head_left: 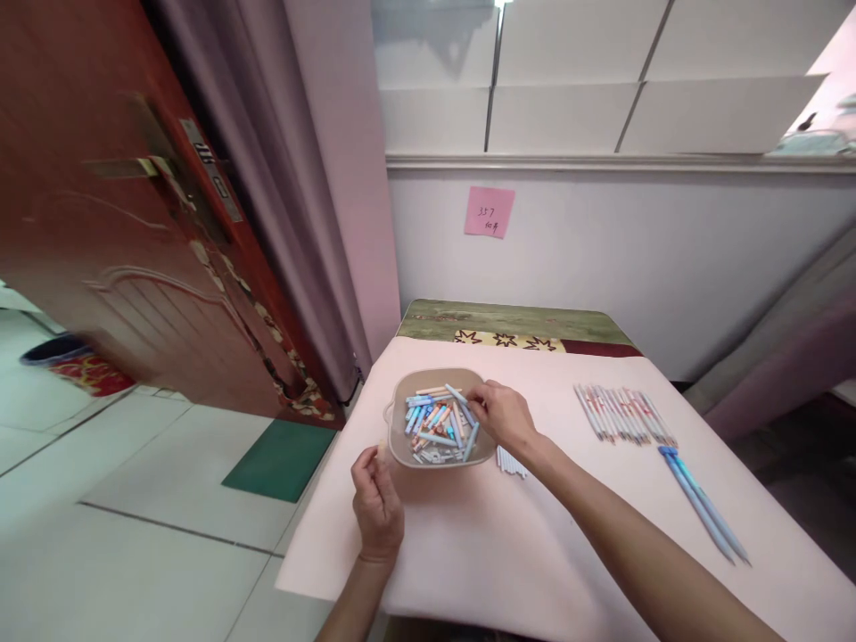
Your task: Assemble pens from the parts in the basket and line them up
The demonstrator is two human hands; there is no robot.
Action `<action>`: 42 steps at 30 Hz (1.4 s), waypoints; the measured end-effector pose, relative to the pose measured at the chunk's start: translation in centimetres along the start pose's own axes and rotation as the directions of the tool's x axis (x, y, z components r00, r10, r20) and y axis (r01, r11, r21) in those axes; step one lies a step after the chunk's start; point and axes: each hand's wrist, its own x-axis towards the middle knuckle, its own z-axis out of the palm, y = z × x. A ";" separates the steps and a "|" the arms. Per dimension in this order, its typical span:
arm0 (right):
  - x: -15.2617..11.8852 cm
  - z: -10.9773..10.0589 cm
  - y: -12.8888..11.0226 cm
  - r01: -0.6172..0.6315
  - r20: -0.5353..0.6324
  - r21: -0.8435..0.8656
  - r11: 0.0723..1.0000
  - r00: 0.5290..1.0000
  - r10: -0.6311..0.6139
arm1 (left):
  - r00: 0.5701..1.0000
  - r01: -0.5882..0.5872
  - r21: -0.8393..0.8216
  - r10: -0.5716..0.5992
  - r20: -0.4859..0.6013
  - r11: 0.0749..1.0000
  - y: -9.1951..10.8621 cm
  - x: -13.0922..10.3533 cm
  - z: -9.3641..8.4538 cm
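A beige plastic basin (396, 419) stands on the pale table cover, holding a jumble of short blue, peach and patterned pen barrels (438, 419) and small clear pieces (438, 456). My right hand (501, 412) reaches over the basin's right rim, thumb and fingers pinched on a pale blue pen barrel (456, 393). Just outside the lower left rim, my left hand (378, 501) is closed, its fingertips together; what they hold, if anything, I cannot make out. Thin white sticks (512, 463) lie on the cover right of the basin, partly hidden by my right forearm.
On the right lie a row of patterned pens (621, 415) and two longer blue pens (705, 508). The table's green back edge (508, 314) meets the wall, below a pink note (489, 212). A brown door (167, 223) and a green mat (277, 459) are at left.
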 end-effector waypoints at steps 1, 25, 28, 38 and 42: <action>0.7 0.2 -0.2 0.002 0.028 -0.011 1.000 1.000 -0.002 | 1.000 -0.012 0.004 0.012 0.029 1.000 -0.1 0.0 0.0; 3.2 3.9 -3.7 0.133 0.356 -0.143 0.981 0.931 -0.074 | 0.977 -0.169 0.113 0.151 0.152 0.979 -0.3 0.0 0.0; 3.6 3.4 -3.0 0.073 0.308 -0.225 0.972 0.951 0.000 | 0.981 -0.148 0.102 0.132 0.145 0.984 -0.3 0.0 -0.1; 3.0 4.4 -5.9 0.278 0.366 -0.094 0.956 0.903 -0.226 | 0.983 -0.146 0.122 0.130 0.130 0.982 -0.2 0.1 0.0; 2.8 5.7 -6.9 0.281 0.369 -0.055 0.958 0.898 -0.242 | 0.982 -0.142 0.126 0.124 0.141 0.982 0.0 0.1 -0.1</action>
